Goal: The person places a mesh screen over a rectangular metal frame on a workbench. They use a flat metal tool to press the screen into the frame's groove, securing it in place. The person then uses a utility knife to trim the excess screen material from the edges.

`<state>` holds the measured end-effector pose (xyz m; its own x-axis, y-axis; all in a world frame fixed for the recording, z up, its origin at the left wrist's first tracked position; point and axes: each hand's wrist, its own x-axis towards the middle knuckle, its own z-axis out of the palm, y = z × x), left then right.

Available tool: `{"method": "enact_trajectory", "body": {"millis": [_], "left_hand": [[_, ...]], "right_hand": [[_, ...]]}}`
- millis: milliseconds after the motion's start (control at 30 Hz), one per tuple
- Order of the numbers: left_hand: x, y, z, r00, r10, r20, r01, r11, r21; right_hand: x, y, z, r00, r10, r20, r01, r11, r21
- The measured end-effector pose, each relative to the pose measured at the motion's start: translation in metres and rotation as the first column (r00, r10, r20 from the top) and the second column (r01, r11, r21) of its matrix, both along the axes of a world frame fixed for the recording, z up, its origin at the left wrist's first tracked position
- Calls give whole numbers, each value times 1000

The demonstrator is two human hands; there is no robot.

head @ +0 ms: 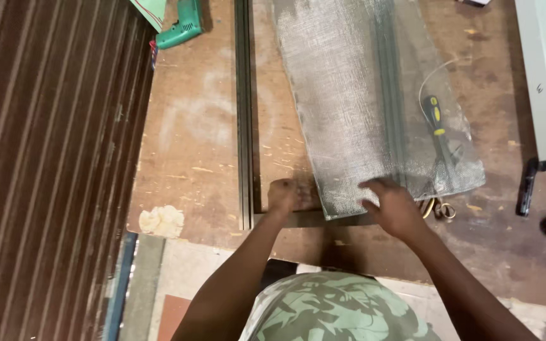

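Two hands work at the near edge of a worn brown workbench (191, 139), and I start with that bench, the biggest thing under my camera. Its left edge runs beside a dark ribbed floor, and its near edge sits just above my camouflage shirt.

Next in size, a long sheet of grey wire mesh (342, 95) lies on the bench, running from the far edge down toward the near edge, slightly slanted. Its near end overlaps a dark metal frame (244, 113), whose long rail runs from far to near, left of the mesh, and whose short rail turns along the near edge under the mesh end.

Along the right edge of the bench lies a pale metal profile (541, 76). At the far left corner, a green power drill (183, 28) pokes into view.

A black and yellow handled tool (436, 123) lies under the right part of the mesh, seen through it. A black marker-like stick (527, 188) rests near the right edge.

My right hand (394, 208) lies flat, fingers spread, pressing on the near edge of the mesh, not gripping it. My left hand (285, 194) is curled at the frame's near corner, touching the mesh edge; I cannot tell whether it pinches anything.

Just right of my right hand, small scissor rings (440, 208) peek out.
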<state>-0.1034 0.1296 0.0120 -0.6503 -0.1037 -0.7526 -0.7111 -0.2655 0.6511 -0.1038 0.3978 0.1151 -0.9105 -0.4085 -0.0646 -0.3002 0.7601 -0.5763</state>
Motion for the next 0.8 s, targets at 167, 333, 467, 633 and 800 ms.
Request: {"method": "enact_trajectory", "body": {"millis": [167,333,467,633,800], "left_hand": [[19,31,-10,977,-211,24,211,952,-222],[30,57,-4,944,-310,-116,175,765,-620],[29,58,-8,944,-325,-59,190,680,-709],[23,33,-7,987,-160,22,118,623,-773],[23,-20,7,979,-187,-76,28,500,-866]], "right_hand": [[7,7,-29,988,126,93,-145,959,244],[6,13,-48,976,174,128,-206,928,311],[4,4,-52,971,208,119,-230,949,215],[2,-27,-38,970,227,82,-231,972,49],[3,-47,-22,966,257,-10,-257,965,-43]]}}
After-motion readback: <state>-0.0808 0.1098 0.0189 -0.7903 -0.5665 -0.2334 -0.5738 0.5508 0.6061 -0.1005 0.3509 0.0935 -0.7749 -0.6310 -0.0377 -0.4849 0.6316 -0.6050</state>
